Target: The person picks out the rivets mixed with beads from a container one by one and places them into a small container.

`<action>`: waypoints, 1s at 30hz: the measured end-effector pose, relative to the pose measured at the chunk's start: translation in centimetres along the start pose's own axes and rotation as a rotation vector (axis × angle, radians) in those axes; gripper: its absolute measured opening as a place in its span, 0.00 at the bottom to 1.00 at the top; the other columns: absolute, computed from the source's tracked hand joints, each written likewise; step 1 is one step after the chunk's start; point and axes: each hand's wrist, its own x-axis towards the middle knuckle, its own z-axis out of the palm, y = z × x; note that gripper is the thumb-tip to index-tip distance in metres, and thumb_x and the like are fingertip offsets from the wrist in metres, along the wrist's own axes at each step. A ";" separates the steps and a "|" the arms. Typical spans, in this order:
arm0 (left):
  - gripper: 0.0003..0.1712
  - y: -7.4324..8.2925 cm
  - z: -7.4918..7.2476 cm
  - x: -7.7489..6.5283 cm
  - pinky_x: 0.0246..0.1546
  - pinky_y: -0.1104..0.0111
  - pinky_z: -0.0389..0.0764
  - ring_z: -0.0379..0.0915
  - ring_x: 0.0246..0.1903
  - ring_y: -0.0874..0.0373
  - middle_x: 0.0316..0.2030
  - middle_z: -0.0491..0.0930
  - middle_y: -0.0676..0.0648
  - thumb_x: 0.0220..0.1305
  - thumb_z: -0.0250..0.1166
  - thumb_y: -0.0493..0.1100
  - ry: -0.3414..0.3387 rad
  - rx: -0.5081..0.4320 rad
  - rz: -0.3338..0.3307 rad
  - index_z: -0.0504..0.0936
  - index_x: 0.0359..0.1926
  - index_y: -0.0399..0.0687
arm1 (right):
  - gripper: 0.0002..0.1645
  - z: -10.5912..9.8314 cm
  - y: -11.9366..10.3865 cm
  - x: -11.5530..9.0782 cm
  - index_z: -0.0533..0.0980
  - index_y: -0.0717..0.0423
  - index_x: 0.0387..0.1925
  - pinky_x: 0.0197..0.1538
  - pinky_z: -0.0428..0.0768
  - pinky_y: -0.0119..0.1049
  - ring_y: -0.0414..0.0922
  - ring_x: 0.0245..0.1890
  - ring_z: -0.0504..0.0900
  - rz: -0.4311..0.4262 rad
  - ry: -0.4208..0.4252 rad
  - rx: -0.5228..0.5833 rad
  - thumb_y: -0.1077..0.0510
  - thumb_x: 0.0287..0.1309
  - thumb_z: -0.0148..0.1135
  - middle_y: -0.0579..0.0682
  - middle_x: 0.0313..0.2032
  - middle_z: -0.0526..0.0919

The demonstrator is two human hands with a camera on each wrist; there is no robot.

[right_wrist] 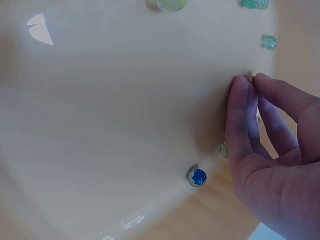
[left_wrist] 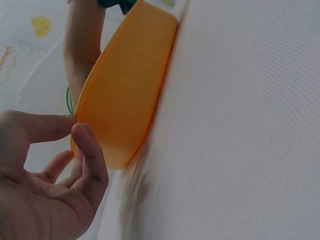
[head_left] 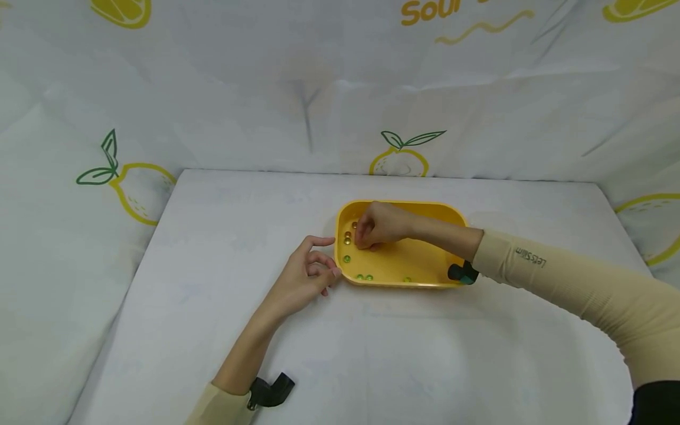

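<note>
A yellow tray (head_left: pixel 414 260) with rounded corners lies on the white table, with several small glass marbles inside. My right hand (head_left: pixel 383 225) reaches into its left part, and in the right wrist view its thumb and fingertips pinch a small yellowish marble (right_wrist: pixel 251 76), mostly hidden. Around that hand lie a blue marble (right_wrist: pixel 197 177) and a pale green marble (right_wrist: pixel 269 42). At the tray's left end is my left hand (head_left: pixel 308 274), palm inward and fingers loosely bent. In the left wrist view its index fingertip and thumb rest against the tray's outer wall (left_wrist: pixel 122 80).
Marbles line the tray's left side, and a green marble (head_left: pixel 407 280) sits by the front wall. A white cloth with lemon prints (head_left: pixel 398 162) hangs behind the table (head_left: pixel 255 206). The right forearm crosses the tray's right part.
</note>
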 end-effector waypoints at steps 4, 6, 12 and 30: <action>0.33 0.0 0.0 0.0 0.31 0.66 0.86 0.80 0.29 0.52 0.42 0.84 0.41 0.72 0.68 0.33 -0.001 0.001 0.001 0.69 0.74 0.48 | 0.05 -0.1 0.1 0.0 0.89 0.64 0.40 0.38 0.91 0.31 0.38 0.28 0.84 -0.008 -0.008 0.019 0.65 0.68 0.71 0.52 0.32 0.90; 0.33 0.0 0.0 0.0 0.31 0.66 0.86 0.80 0.29 0.52 0.42 0.84 0.41 0.72 0.68 0.34 -0.002 0.001 0.000 0.69 0.74 0.48 | 0.05 -0.2 0.2 -0.1 0.89 0.65 0.41 0.38 0.92 0.32 0.39 0.28 0.85 -0.011 -0.009 0.030 0.65 0.68 0.71 0.54 0.33 0.91; 0.33 0.0 0.1 0.1 0.31 0.67 0.86 0.80 0.29 0.52 0.43 0.84 0.41 0.72 0.69 0.35 0.002 0.000 -0.007 0.69 0.74 0.50 | 0.06 -0.6 0.1 -0.8 0.88 0.66 0.42 0.40 0.93 0.35 0.41 0.29 0.87 -0.012 0.001 0.064 0.65 0.69 0.70 0.57 0.35 0.92; 0.33 -0.1 0.1 0.1 0.31 0.67 0.86 0.82 0.33 0.46 0.43 0.84 0.41 0.72 0.67 0.33 0.005 -0.009 -0.013 0.69 0.74 0.49 | 0.11 -2.6 -0.6 -4.0 0.87 0.65 0.50 0.52 0.94 0.42 0.45 0.40 0.91 0.000 0.050 0.118 0.63 0.71 0.69 0.62 0.45 0.92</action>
